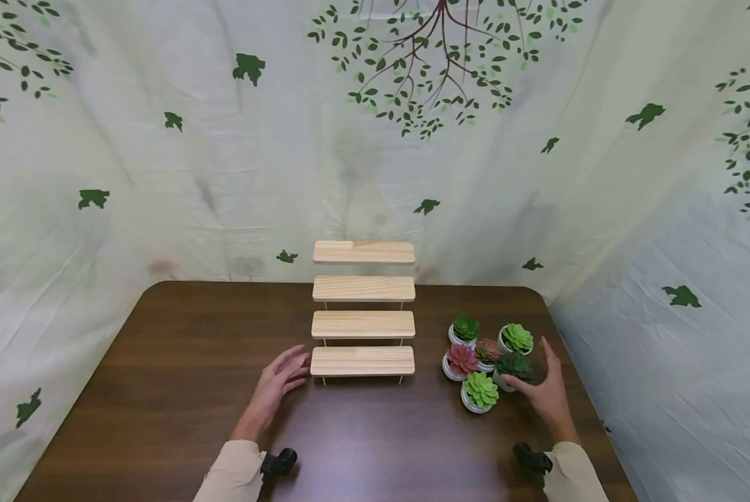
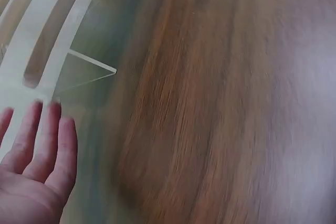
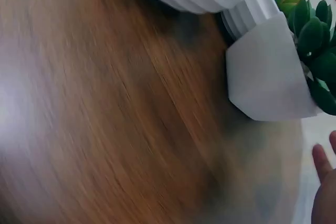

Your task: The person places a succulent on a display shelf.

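Note:
Beside the left end of the lowest board of a tiered wooden stand (image 1: 363, 362) is my left hand (image 1: 273, 392), its fingers extended and holding nothing. The left wrist view shows those fingers (image 2: 65, 153) near the stand's end and its thin leg. My right hand (image 1: 546, 397) is spread around the near right side of a group of small potted succulents, thumb and fingers apart. Nearest to it is a dark green succulent (image 1: 514, 364) in a white, flat-sided pot (image 3: 270, 74). In the right wrist view a gap shows between that pot and the visible fingertips.
Pink (image 1: 462, 359), reddish-brown (image 1: 488, 351) and bright green succulents (image 1: 480, 390) crowd together in white pots on the brown table (image 1: 193, 362). Behind the table hangs a pale curtain (image 1: 274, 153) with a leaf print. Dark wrist cameras (image 1: 279, 462) sit at both cuffs.

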`<state>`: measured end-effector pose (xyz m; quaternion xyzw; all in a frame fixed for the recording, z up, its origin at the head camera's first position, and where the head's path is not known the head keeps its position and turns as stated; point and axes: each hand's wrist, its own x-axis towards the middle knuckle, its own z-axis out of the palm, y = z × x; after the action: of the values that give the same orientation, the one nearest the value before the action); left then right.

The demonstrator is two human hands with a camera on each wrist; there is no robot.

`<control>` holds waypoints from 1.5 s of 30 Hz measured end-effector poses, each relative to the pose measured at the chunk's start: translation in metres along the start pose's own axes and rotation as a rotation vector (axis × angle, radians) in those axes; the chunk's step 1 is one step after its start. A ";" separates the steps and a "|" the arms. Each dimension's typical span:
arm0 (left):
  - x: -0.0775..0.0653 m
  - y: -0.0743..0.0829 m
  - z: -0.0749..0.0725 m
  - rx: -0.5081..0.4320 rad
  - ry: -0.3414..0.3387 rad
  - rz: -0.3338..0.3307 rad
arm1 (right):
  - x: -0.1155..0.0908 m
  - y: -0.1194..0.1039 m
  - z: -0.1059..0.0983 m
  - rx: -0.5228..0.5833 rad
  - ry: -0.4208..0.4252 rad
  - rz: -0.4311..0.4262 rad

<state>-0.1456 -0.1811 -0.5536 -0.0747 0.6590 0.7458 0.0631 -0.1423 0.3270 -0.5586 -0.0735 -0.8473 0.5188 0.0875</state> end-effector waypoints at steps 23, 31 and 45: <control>0.009 -0.034 0.015 -0.271 0.088 -0.043 | -0.014 0.017 0.025 0.222 0.015 0.163; 0.012 -0.034 0.018 -0.217 0.097 -0.068 | -0.016 0.021 0.029 0.194 0.063 0.199; 0.013 -0.038 0.022 -0.190 0.158 -0.050 | -0.014 0.028 0.024 0.222 0.090 0.179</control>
<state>-0.1515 -0.1544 -0.5900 -0.1551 0.5863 0.7948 0.0223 -0.1332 0.3153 -0.5952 -0.1618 -0.7699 0.6113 0.0866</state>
